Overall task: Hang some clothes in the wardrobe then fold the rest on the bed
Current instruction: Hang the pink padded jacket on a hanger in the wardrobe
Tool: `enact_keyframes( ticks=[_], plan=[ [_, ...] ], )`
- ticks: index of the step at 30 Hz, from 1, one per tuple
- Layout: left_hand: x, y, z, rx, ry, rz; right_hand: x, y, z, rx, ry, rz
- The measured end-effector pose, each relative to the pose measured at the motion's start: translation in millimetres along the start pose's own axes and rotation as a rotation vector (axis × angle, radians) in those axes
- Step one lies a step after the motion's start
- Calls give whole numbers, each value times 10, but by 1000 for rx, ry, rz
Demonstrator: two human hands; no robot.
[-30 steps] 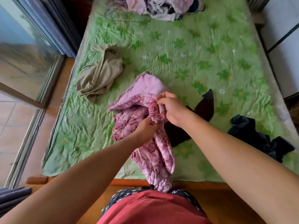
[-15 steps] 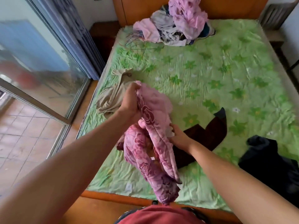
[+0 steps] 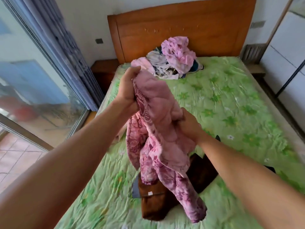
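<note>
In the head view, my left grip [image 3: 127, 90] is closed tight around the upper end of the pink floral garment [image 3: 158, 129], fingers curled into the cloth, raised above the bed [image 3: 231, 96]. My right grip [image 3: 188, 126] sits lower and nearer to me, pinching a fold of the same garment about halfway down. The rest hangs loose between my 2 forearms (the paler side shows near the top, the rose print lower down). Its lowest end dangles over a brown garment [image 3: 156, 200] lying on the green flowered cover near the foot of the bed; I cannot tell whether they touch. At the far end, against the wooden headboard [image 3: 181, 30], sits 1 heap of crumpled clothes [image 3: 173, 61], pink and white on top. A dark garment [image 3: 270, 169] peeks out beyond my right forearm. To the left stand a glass door [image 3: 33, 96] and a bluish curtain [image 3: 69, 52]; to the right, white panelled doors [image 3: 283, 52].
</note>
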State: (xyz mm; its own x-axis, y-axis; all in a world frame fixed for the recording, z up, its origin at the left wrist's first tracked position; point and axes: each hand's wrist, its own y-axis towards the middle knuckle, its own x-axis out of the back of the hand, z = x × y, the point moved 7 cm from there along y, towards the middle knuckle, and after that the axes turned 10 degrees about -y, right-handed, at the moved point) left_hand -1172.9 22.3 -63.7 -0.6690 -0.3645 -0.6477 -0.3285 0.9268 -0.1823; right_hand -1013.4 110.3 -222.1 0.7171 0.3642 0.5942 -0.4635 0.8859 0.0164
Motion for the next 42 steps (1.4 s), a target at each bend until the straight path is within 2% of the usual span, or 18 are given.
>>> enact_keyframes(
  ticks=[4, 7, 10, 13, 15, 18, 21, 23, 27, 30, 33, 37, 39, 42],
  plan=[
    [354, 24, -8, 31, 49, -51, 562, 357, 199, 31, -156, -246],
    [948, 29, 272, 179, 206, -194, 667, 454, 348, 114, -338, -231],
    [1603, -91, 839, 327, 335, -363, 314, 276, 144, 166, -586, -36],
    [2152, -414, 1457, 398, 466, -531, -198, -184, -528, 92, -752, 241],
    [2409, -690, 1854, 430, 560, -573, -464, -597, -1065, 44, -844, 384],
    [2586, -1112, 2523, 677, 712, -443, -693, -1198, -1782, -42, -920, 553],
    [2796, -1250, 2954, 863, 1080, -270, -786, -1649, -2301, -156, -932, 657],
    [2910, -1131, 3125, 873, 1380, -132, -808, -1865, -2553, -241, -907, 698],
    [2817, -704, 3297, 783, 1592, -3, -857, -2040, -2871, -311, -857, 729],
    [2649, -312, 3394, 678, 1643, 84, -875, -1946, -2984, -342, -806, 696],
    [2471, 136, 3499, 543, 1746, 209, -886, -1605, -3031, -308, -770, 570],
    [2157, 940, 3685, 297, 2013, 413, -887, -920, -3104, -297, -751, 362],
    [2008, 1288, 3850, 210, 2100, 505, -951, -693, -3264, -414, -739, 379],
    [1958, 1619, 4173, 227, 2173, 625, -1052, -555, -3530, -574, -685, 442]
  ],
)
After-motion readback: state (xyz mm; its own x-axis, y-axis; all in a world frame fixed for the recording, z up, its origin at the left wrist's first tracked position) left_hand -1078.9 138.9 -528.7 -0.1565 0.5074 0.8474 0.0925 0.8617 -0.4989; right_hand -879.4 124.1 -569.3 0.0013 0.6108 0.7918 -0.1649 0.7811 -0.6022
